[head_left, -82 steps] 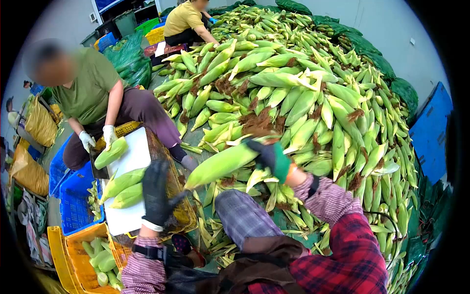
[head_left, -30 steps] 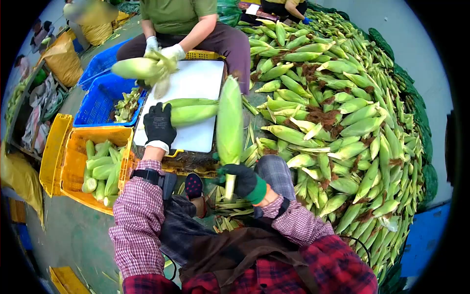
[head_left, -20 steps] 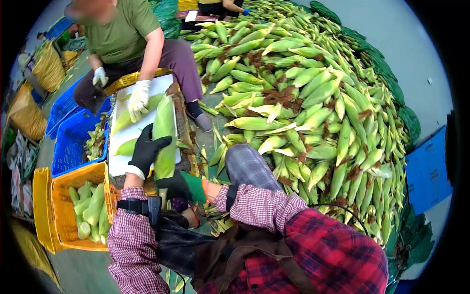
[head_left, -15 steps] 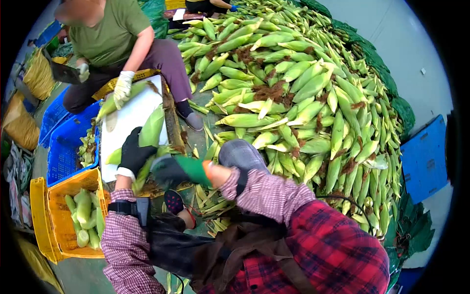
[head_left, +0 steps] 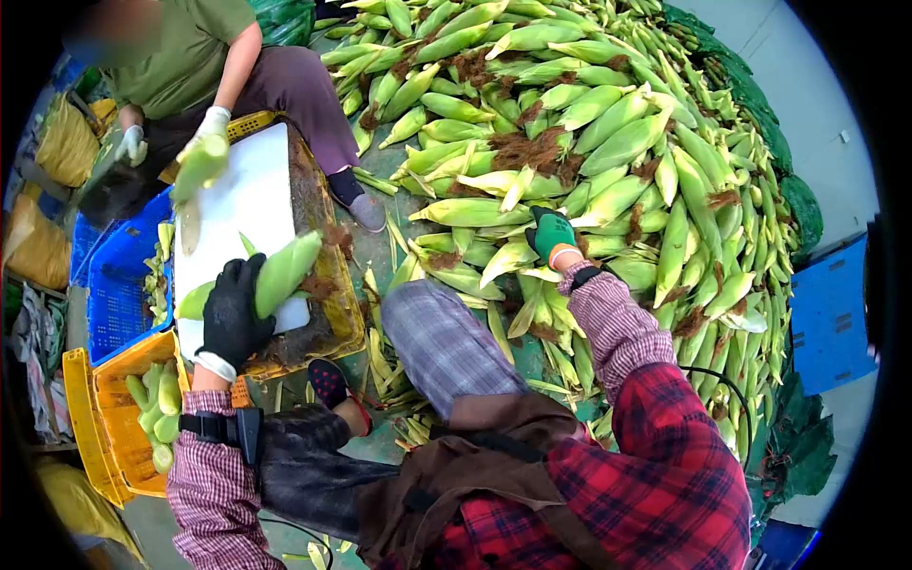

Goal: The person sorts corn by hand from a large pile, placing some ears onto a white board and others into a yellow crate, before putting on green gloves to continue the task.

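My left hand [head_left: 237, 318], in a black glove, is closed round a green ear of corn [head_left: 289, 274] in its husk. Another ear [head_left: 193, 302] shows on the other side of that hand, over the white board [head_left: 249, 209]. My right hand [head_left: 553, 236], in a green glove with dark fingers, is at the near side of a large heap of unhusked corn [head_left: 617, 147]. Its fingers curl round the tip of a pale green ear [head_left: 475, 211], and the fingertips are partly hidden.
Across the board a person [head_left: 190, 57] in white gloves holds an ear and a broad dark blade [head_left: 119, 185]. A blue crate [head_left: 123, 304] holds trimmings; a yellow crate [head_left: 109, 418] holds trimmed ears. Loose husks [head_left: 380, 356] lie near my feet.
My right hand has moved from beside the left hand and board to the heap on the right. The left hand still holds its ear, now tilted more to the right. The other person's ear has turned.
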Action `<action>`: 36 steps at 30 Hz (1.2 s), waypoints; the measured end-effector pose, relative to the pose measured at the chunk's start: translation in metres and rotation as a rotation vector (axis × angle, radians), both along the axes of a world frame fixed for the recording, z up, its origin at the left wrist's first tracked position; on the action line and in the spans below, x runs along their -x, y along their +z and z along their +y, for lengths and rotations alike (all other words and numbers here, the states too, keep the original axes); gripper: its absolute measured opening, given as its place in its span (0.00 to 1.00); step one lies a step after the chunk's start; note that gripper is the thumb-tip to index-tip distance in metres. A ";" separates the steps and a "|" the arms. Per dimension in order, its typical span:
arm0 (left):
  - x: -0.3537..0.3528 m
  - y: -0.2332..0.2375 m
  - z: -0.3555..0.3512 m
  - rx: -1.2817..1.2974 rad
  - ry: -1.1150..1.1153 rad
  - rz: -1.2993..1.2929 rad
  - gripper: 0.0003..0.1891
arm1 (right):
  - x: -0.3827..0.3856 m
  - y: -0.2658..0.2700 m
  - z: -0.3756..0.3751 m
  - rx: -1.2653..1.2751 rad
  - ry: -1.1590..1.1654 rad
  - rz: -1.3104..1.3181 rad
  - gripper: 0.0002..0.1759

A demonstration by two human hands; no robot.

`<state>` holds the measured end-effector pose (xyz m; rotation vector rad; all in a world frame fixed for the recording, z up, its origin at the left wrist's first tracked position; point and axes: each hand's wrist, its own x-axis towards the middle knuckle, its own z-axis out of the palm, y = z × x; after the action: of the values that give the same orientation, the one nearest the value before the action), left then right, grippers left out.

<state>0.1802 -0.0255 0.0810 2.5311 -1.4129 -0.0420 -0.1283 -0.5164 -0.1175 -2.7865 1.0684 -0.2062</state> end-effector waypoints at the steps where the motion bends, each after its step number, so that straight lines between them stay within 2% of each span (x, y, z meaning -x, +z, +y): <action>1: 0.006 0.000 0.002 -0.040 0.005 -0.036 0.45 | -0.012 0.007 0.004 0.045 -0.025 0.167 0.32; 3: 0.005 -0.007 0.008 -0.030 -0.121 -0.094 0.41 | -0.029 0.001 0.007 0.179 0.051 0.177 0.34; 4: 0.003 -0.015 0.012 -0.011 -0.163 -0.127 0.39 | -0.035 -0.004 0.013 0.299 0.066 0.132 0.31; 7: 0.002 -0.018 0.015 -0.033 -0.319 -0.231 0.37 | -0.055 -0.030 0.011 0.330 -0.010 0.256 0.32; 8: -0.002 -0.025 0.022 -0.081 -0.318 -0.231 0.37 | -0.057 -0.044 0.003 0.369 -0.003 0.233 0.28; 11: -0.005 -0.026 0.029 -0.205 -0.321 -0.270 0.35 | -0.051 0.002 0.016 0.084 0.212 0.320 0.25; 12: -0.013 -0.034 0.031 -0.203 -0.285 -0.321 0.34 | -0.049 0.007 0.020 -0.031 0.205 0.151 0.25; 14: -0.027 -0.041 0.034 -0.177 -0.210 -0.415 0.33 | -0.048 0.012 0.021 -0.360 0.062 0.091 0.32; 15: -0.034 -0.045 0.032 -0.223 -0.115 -0.490 0.37 | -0.047 0.012 0.021 -0.550 -0.029 0.084 0.33; 17: -0.047 -0.051 0.024 -0.277 0.054 -0.552 0.40 | -0.031 0.016 0.033 -1.032 -0.087 -0.203 0.34; 18: -0.057 -0.058 0.021 -0.290 0.105 -0.602 0.41 | -0.024 0.032 0.049 -1.160 -0.114 -0.347 0.32; 19: -0.064 -0.067 0.020 -0.235 0.111 -0.635 0.50 | -0.018 0.050 0.067 -1.286 -0.140 -0.492 0.31; 22: -0.061 -0.070 0.008 -0.286 0.151 -0.406 0.53 | -0.006 0.064 0.083 -1.604 -0.193 -0.514 0.31; 24: -0.061 -0.070 0.004 -0.238 0.104 -0.277 0.54 | -0.002 0.104 0.121 -1.710 -0.181 -0.676 0.33; 25: -0.060 -0.068 0.003 -0.202 0.084 -0.214 0.54 | 0.002 0.086 0.121 -1.741 -0.058 -0.763 0.33; 26: -0.061 -0.066 0.003 -0.183 0.055 -0.211 0.54 | 0.004 0.091 0.131 -1.658 0.095 -0.772 0.31; 28: -0.060 -0.059 0.006 -0.145 -0.016 -0.210 0.54 | -0.010 0.090 0.146 -1.771 0.197 -0.775 0.28; 29: -0.045 -0.046 -0.001 -0.138 0.043 -0.272 0.41 | -0.019 0.095 0.156 -1.480 0.421 -0.772 0.26; 30: -0.049 -0.050 -0.001 -0.146 0.048 -0.436 0.37 | -0.027 0.100 0.166 -1.164 0.582 -0.796 0.25; 31: -0.054 -0.053 -0.002 -0.151 0.052 -0.600 0.34 | -0.039 0.110 0.175 -1.136 0.614 -0.845 0.23; 32: -0.047 -0.046 -0.005 -0.095 0.078 -0.619 0.31 | -0.050 0.119 0.185 -1.107 0.647 -0.894 0.22; 34: -0.038 -0.027 -0.018 0.114 0.082 -0.514 0.37 | -0.083 0.139 0.198 -1.231 0.542 -0.768 0.23; 35: -0.019 -0.007 -0.027 0.242 0.059 -0.474 0.40 | -0.098 0.150 0.201 -1.619 0.260 -0.479 0.26; 36: -0.008 0.005 -0.035 0.273 -0.005 -0.510 0.49 | -0.109 0.145 0.209 -1.499 0.322 -0.551 0.28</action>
<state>0.1886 -0.0602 0.0858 2.3990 -1.4636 0.7908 -0.0196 -0.3077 0.0277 -1.3479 0.3004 -0.0577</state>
